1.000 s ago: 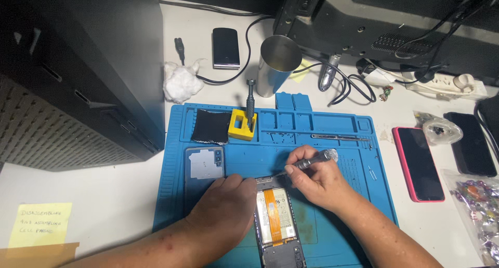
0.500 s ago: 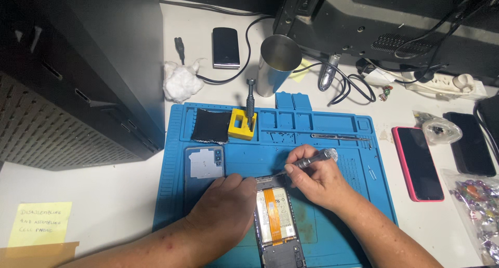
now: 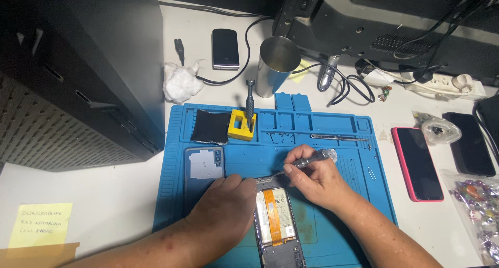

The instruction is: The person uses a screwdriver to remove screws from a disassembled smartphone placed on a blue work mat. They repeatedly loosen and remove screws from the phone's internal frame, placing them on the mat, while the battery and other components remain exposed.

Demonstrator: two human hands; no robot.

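While the opened phone (image 3: 276,221) lay face down on the blue repair mat (image 3: 332,153), near the mat's front edge, it was steadied along its left side by the left hand (image 3: 226,208), whose grip was pressed flat against the phone's frame and clenched around nothing else. A slim metal screwdriver (image 3: 306,160) was grasped in the right hand (image 3: 314,182), its fingers closed around the shaft and its tip brought down at the phone's upper edge; whether the tip sat in a screw could not be told. Inside the phone a white battery crossed by an orange flex cable (image 3: 269,211) was exposed. The removed back cover (image 3: 204,164), pale blue with a camera cutout, was laid on the mat just left of the left hand. Farther back on the mat a black cloth (image 3: 210,126) and a yellow holder (image 3: 241,125) were set side by side, and a second screwdriver (image 3: 250,104) was stood upright in the holder. A thin metal tool (image 3: 338,137) was left lying across the mat's upper right compartments. Beyond the mat, on the white desk (image 3: 104,195), a steel cup (image 3: 275,63), a wad of cotton (image 3: 181,81) and a small dark phone (image 3: 225,48) were seen. A pink-cased phone (image 3: 417,163) was placed to the right of the mat, and a yellow sticky note (image 3: 40,224) at the desk's left front.
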